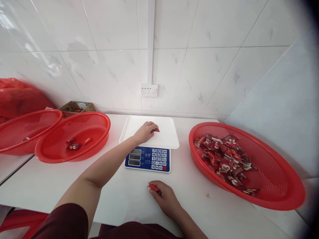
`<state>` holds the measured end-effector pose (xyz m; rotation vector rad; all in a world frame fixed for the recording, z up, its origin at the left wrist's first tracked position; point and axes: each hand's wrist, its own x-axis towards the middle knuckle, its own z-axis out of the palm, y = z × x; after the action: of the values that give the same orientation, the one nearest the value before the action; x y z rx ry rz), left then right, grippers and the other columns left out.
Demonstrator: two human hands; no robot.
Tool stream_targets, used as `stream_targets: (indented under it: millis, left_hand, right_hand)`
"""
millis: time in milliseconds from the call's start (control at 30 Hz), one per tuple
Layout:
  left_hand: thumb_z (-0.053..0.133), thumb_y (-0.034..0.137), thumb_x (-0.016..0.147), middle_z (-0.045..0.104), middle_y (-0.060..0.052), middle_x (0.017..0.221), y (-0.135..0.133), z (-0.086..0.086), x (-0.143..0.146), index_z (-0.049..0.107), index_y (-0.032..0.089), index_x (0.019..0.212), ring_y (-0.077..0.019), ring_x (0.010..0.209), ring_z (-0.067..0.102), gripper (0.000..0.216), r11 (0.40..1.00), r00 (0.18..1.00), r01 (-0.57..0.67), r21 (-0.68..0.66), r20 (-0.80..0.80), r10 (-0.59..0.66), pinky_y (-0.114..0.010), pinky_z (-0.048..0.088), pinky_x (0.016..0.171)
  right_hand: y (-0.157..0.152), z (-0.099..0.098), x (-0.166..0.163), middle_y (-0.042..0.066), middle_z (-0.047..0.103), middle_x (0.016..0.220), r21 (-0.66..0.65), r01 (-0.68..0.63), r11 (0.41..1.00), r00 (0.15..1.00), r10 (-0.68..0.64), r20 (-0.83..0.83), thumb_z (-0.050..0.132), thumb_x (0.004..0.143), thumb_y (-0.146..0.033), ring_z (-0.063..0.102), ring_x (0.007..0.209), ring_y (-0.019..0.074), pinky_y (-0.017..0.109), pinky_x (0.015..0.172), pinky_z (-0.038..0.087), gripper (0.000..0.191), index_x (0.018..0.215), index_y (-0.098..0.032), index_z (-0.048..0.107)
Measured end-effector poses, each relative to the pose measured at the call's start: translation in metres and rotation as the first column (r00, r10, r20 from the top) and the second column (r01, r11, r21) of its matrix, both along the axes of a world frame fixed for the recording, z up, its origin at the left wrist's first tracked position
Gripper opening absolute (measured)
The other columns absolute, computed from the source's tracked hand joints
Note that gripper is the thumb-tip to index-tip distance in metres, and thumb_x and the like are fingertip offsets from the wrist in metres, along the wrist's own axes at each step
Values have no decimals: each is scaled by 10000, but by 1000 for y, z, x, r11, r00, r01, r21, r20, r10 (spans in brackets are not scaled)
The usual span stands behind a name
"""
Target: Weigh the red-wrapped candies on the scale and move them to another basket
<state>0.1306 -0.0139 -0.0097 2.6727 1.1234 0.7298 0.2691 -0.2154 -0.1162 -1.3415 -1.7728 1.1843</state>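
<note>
My left hand (145,132) reaches over the white tray (163,141) of a digital scale, its fingers closed on a small dark red wrapped packet (156,129). Whether that packet touches the tray I cannot tell. Closer to me, my right hand (166,198) is near the table in front of the scale. A small bright red wrapped packet (154,188) is pinched between its thumb and fingers. The scale's blue panel (147,160) has number keys and small displays, partly too dim to read.
To the right, a large red basket (276,186) holds many wrapped packets (226,159). At left stand a red basket (99,132) with several packets and another red basket (47,122). Behind them are a cardboard box (74,107) and a red plastic bag (20,96). A tiled wall bounds the table (119,196).
</note>
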Motion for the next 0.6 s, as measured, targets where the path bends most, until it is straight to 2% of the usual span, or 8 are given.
stream_targets:
  millis: [100, 167, 233, 333, 400, 467, 533, 600]
  left_hand:
    - [423, -19, 723, 597, -48, 995, -6, 14, -26, 615, 188, 931, -186, 968, 510, 352, 991, 994, -74, 112, 83, 65, -315, 449, 863]
    - [441, -4, 732, 602, -44, 991, -12, 28, -57, 618, 193, 939, -182, 961, 519, 336, 959, 975, -200, 202, 135, 175, -308, 445, 866]
    - [464, 24, 748, 605, -41, 977, -19, 40, -96, 623, 193, 934, -183, 940, 530, 297, 894, 931, -362, 266, 158, 330, -306, 442, 871]
    - [483, 82, 786, 584, -47, 1048, -33, 51, -155, 602, 173, 1014, -200, 995, 500, 273, 743, 800, -594, 309, 133, 584, -330, 430, 900]
    - [470, 103, 809, 580, -60, 1052, -40, 50, -187, 588, 137, 1047, -217, 992, 492, 268, 691, 734, -663, 287, 70, 675, -370, 443, 877]
    - [479, 148, 828, 586, -78, 1031, -44, 44, -209, 591, 100, 1035, -234, 975, 501, 239, 699, 711, -679, 225, -34, 702, -412, 452, 854]
    - [512, 247, 839, 581, -101, 1060, -46, 34, -219, 597, 84, 1018, -269, 1025, 492, 256, 720, 707, -672, 175, -137, 693, -466, 434, 873]
    - [537, 330, 832, 572, -116, 1108, -48, 26, -214, 604, 90, 997, -306, 1121, 448, 299, 721, 711, -659, 213, -135, 690, -509, 387, 923]
  right_hand:
    - [0, 0, 0, 72, 671, 1021, -3, -1, 1000, 1000, 1, 1, 492, 836, -350, 619, 911, 212, 318, 788, 498, 282, 1025, -195, 633]
    - [0, 0, 1, 69, 671, 1021, 1, -6, 1000, 1000, 6, 3, 493, 836, -342, 618, 915, 212, 316, 794, 494, 273, 1022, -198, 632]
    - [1, 1, 1, 66, 670, 1020, 3, -18, 1000, 1000, 18, 8, 493, 836, -334, 617, 919, 213, 317, 802, 489, 262, 1017, -205, 631]
    - [1, 2, 1, 64, 669, 1018, 1, -37, 999, 999, 37, 17, 493, 837, -328, 613, 922, 213, 321, 818, 480, 251, 1011, -208, 629]
    - [1, 3, 1, 66, 667, 1019, -7, -37, 999, 999, 38, 15, 491, 838, -328, 612, 920, 211, 322, 823, 476, 254, 1015, -206, 626]
    - [2, 3, -1, 67, 666, 1018, -16, -32, 999, 999, 32, 8, 490, 839, -328, 611, 919, 209, 322, 827, 473, 256, 1019, -201, 621]
    - [2, 3, -3, 64, 667, 1006, -23, -25, 999, 1000, 24, -3, 489, 839, -319, 611, 908, 203, 319, 820, 475, 246, 1009, -198, 621]
    - [0, 6, -4, 58, 667, 985, -25, -19, 1000, 1000, 18, -23, 489, 836, -299, 612, 886, 195, 310, 801, 479, 226, 989, -197, 621]
